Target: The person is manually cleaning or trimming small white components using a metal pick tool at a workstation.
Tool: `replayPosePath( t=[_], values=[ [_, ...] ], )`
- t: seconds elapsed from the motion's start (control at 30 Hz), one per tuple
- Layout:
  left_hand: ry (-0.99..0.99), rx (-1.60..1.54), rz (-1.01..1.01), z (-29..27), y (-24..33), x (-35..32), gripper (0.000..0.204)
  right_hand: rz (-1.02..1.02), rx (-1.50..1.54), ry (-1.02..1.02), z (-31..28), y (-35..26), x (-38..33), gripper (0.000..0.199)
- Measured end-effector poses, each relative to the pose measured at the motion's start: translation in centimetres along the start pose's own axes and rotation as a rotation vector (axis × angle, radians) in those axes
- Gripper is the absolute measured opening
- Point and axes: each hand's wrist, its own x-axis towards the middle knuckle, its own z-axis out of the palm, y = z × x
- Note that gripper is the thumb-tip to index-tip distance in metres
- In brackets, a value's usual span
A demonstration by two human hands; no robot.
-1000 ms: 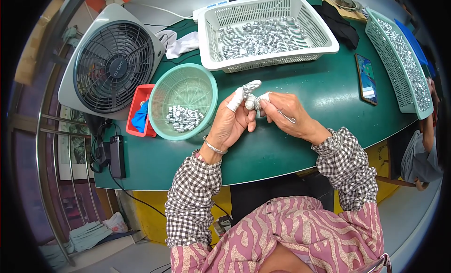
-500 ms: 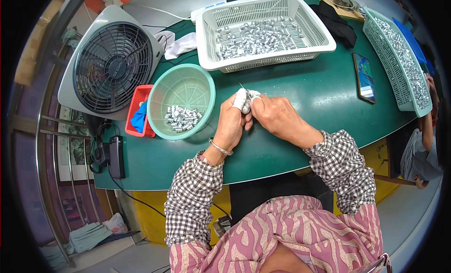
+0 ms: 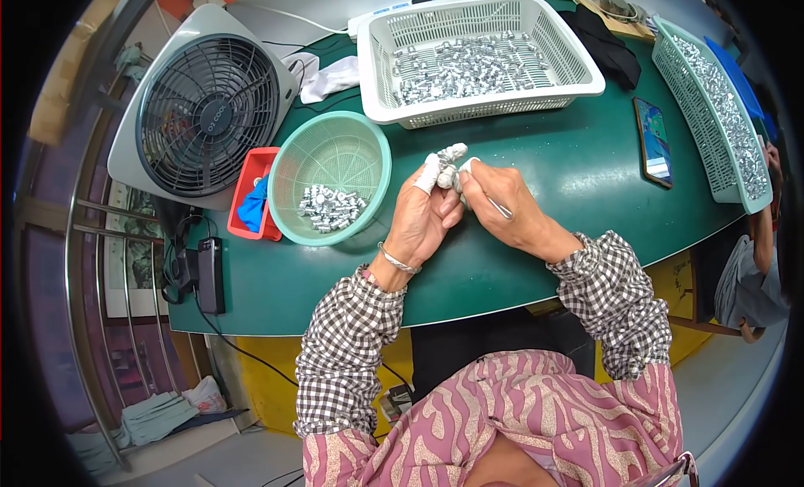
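My left hand [image 3: 425,215] is raised over the green table, its white-wrapped fingertips bunched together. Whatever they pinch is too small and covered to make out. Against these fingertips works my right hand [image 3: 512,209], closed round a thin metal tool [image 3: 501,208] whose silvery shaft shows beside the fingers. White wrapping covers a right fingertip too. To the left of my hands, a round green mesh basket [image 3: 375,156] holds a heap of small silvery metal parts [image 3: 332,209]. Beyond my hands, a large white plastic basket [image 3: 494,110] holds many similar metal parts [image 3: 469,68].
A red box [image 3: 261,164] with a blue cloth [image 3: 253,206] and a fan [image 3: 209,114] stand left. A phone [image 3: 653,144] lies right. A long green basket [image 3: 699,135] of metal parts stands at the far right, near another person's arm [image 3: 760,244]. A black adapter [image 3: 211,273] lies left.
My left hand has turned, showing more of its palm and its wrapped fingers upright. My right hand has shifted slightly right, and the metal tool's shaft now shows beside its fingers.
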Motion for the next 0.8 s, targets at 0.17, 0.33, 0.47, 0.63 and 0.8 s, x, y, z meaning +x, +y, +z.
replayPosePath(
  t=[0.17,0.33,0.47,0.63,0.8],
  values=[
    [-0.002,0.060,-0.041,0.5,-0.2,-0.1,0.032,0.189,0.211,-0.014,-0.1,-0.7,0.0,0.017],
    [0.026,0.085,0.018,0.5,-0.9,0.1,0.031,0.085,0.108,0.017,0.5,0.2,-0.3,0.015],
    [0.104,0.080,0.045,0.8,-1.1,0.0,0.031,-0.077,-0.203,0.026,0.8,0.2,-0.5,0.014],
    [0.117,0.108,0.044,0.5,-1.0,0.0,0.031,-0.194,-0.521,-0.090,0.4,0.4,-0.6,0.015],
    [0.086,0.138,-0.012,0.4,-0.3,-0.1,0.029,-0.315,-0.586,-0.135,-0.5,1.1,-0.5,0.014]
  ],
)
